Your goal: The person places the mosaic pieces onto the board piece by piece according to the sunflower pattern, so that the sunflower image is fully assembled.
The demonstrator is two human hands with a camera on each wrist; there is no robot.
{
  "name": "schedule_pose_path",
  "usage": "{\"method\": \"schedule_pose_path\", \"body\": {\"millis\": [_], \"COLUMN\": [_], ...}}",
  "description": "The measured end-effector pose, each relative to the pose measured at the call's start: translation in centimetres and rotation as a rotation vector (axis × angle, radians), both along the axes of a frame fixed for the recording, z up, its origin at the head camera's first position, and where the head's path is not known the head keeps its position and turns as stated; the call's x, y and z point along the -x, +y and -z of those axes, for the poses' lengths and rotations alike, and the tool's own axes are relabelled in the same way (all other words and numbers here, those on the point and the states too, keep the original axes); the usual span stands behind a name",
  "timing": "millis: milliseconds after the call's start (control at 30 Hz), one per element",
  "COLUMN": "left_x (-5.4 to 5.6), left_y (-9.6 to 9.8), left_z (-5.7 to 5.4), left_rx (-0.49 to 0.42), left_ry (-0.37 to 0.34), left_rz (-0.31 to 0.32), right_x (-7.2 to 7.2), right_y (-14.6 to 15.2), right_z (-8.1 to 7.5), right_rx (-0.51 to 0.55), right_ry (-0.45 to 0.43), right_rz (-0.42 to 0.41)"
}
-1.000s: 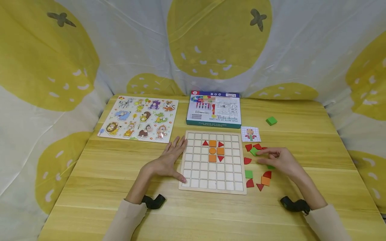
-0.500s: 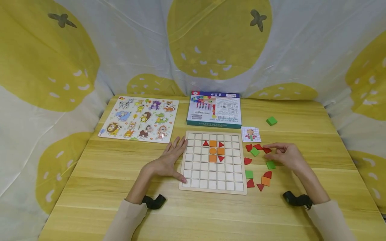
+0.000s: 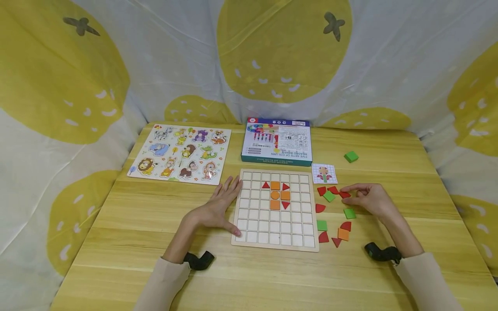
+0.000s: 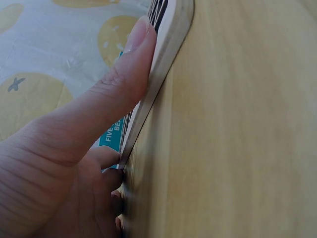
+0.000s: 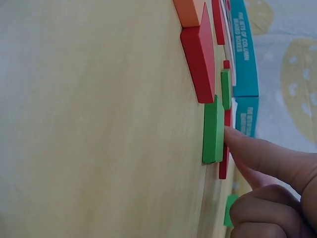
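My left hand (image 3: 215, 209) lies spread along the left side of the wooden grid board (image 3: 257, 242), its thumb (image 4: 116, 77) on the near corner and fingertips at the far edge. On the board are orange squares (image 3: 275, 185), an orange disc (image 3: 275, 195) and red triangles (image 3: 266, 185). Right of the board, my right hand (image 3: 371, 199) pinches a red block (image 3: 344, 195) between thumb and index finger, low over the table. Its other fingers are curled. In the right wrist view, a green square (image 5: 213, 131) partly hides that red block.
Loose red quarter-circles (image 3: 320, 208), green squares (image 3: 321, 225) and an orange square (image 3: 343, 234) lie right of the board. A pattern card (image 3: 324, 173), a box (image 3: 276, 142) and another green block (image 3: 351, 156) sit farther back. An animal puzzle (image 3: 179, 153) lies back left.
My right hand has shifted a little right, from beside a green square to the red block, where thumb and index finger have closed in. The left hand and board have stayed put.
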State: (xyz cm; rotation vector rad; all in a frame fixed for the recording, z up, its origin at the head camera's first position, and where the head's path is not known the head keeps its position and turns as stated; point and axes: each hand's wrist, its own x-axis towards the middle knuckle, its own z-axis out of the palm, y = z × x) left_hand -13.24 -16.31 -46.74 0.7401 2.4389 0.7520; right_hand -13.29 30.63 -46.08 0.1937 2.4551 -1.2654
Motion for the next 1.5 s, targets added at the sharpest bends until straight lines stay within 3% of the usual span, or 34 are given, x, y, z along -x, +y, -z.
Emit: {"method": "schedule_pose_path", "body": {"millis": [400, 967, 1233, 1333, 1500], "left_x": [0.0, 0.0, 0.0, 0.0, 0.0], "left_y": [0.0, -0.1, -0.2, -0.2, -0.1], "left_z": [-0.2, -0.1, -0.1, -0.1, 0.0], "left_rx": [-0.013, 0.001, 0.001, -0.001, -0.007], "left_ry": [-0.005, 0.010, 0.015, 0.010, 0.012], "left_rz": [0.001, 0.006, 0.008, 0.010, 0.015], "right_x": [-0.5, -3.8, -4.1, -4.0, -3.6], "right_y": [-0.5, -1.4, -1.8, -2.0, -1.8], "right_z": [-0.4, 0.2, 0.6, 0.5, 0.2], "right_rx": [0.014, 0.100, 0.133, 0.101, -0.005], "right_ry": [-0.041, -0.114, -0.101, -0.090, -0.019], "right_rz": [-0.033, -0.313, -0.415, -0.383, -0.256]}}
